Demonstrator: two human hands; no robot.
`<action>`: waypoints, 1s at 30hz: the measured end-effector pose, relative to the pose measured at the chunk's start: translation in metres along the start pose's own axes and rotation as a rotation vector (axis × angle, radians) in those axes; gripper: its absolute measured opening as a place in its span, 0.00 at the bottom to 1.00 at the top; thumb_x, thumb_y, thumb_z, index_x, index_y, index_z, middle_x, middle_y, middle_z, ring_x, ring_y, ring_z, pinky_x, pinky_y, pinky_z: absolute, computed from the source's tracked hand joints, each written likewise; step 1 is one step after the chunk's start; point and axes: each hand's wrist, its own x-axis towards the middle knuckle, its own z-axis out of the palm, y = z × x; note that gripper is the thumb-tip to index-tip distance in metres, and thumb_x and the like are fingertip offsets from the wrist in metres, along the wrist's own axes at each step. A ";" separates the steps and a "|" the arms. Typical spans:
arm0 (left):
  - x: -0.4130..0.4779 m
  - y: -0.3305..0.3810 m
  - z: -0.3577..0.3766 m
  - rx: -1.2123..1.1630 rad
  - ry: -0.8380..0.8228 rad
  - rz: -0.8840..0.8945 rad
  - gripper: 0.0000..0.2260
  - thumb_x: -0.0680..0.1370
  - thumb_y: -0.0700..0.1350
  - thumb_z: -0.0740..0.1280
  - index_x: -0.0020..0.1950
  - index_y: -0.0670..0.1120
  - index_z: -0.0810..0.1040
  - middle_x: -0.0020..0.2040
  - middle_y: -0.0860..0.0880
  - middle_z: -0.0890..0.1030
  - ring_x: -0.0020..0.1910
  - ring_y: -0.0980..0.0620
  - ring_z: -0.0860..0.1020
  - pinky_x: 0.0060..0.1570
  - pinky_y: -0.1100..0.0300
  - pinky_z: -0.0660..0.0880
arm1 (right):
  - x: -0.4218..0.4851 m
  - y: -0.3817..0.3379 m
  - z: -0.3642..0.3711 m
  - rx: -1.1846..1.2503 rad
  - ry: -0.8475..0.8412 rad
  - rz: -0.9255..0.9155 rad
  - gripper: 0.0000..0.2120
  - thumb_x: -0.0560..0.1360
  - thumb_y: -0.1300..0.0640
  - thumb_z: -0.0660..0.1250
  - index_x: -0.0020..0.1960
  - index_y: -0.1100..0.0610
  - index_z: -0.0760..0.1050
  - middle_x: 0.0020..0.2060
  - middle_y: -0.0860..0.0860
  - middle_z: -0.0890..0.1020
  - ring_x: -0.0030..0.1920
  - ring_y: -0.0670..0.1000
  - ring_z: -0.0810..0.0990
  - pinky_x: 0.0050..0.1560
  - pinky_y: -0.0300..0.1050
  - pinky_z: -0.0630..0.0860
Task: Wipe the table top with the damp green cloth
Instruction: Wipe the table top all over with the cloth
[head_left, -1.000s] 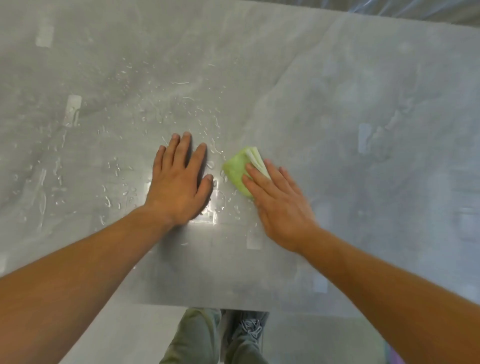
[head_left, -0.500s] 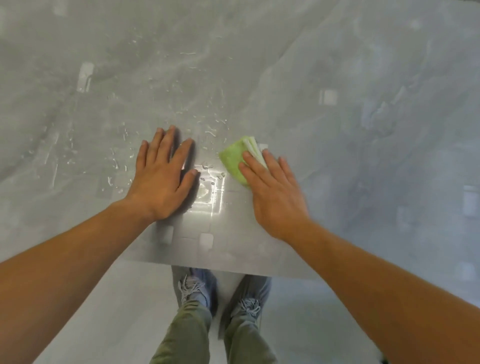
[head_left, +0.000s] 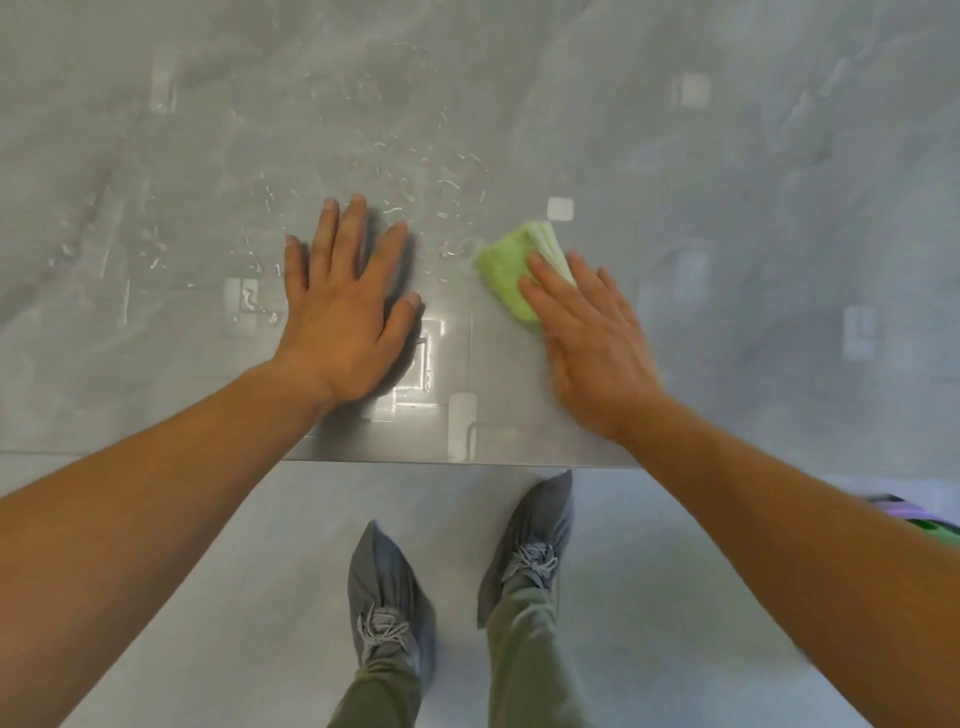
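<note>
The green cloth (head_left: 511, 275) lies folded on the grey tabletop (head_left: 727, 218), a little right of the middle of the frame. The right hand (head_left: 587, 338) lies flat on its lower right part, with straight fingers pressing it down. The rest of the cloth sticks out past the fingertips, up and to the left. The left hand (head_left: 345, 306) rests flat on the tabletop with its fingers spread, holding nothing. It sits to the left of the cloth, with a gap between them. Little water drops (head_left: 415, 182) shine above the left hand and near the cloth.
</note>
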 end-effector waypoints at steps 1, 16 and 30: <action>-0.005 -0.002 0.001 -0.006 0.004 0.005 0.29 0.82 0.60 0.49 0.81 0.52 0.52 0.82 0.43 0.43 0.80 0.44 0.38 0.76 0.38 0.37 | 0.003 0.001 -0.003 0.025 0.041 0.109 0.29 0.76 0.64 0.58 0.76 0.55 0.66 0.78 0.51 0.64 0.78 0.62 0.58 0.77 0.62 0.54; -0.053 -0.035 0.015 0.004 0.031 0.108 0.26 0.81 0.57 0.50 0.78 0.50 0.61 0.81 0.42 0.52 0.81 0.43 0.46 0.77 0.41 0.42 | -0.043 -0.031 0.017 0.069 0.246 0.423 0.26 0.77 0.61 0.58 0.75 0.55 0.68 0.77 0.52 0.65 0.77 0.62 0.60 0.75 0.63 0.59; -0.048 -0.044 -0.005 -0.025 -0.020 0.138 0.23 0.81 0.55 0.50 0.74 0.52 0.68 0.79 0.44 0.60 0.79 0.42 0.54 0.75 0.43 0.49 | -0.053 -0.084 0.029 0.060 0.179 0.408 0.27 0.77 0.63 0.60 0.76 0.55 0.66 0.78 0.50 0.63 0.78 0.61 0.57 0.76 0.61 0.57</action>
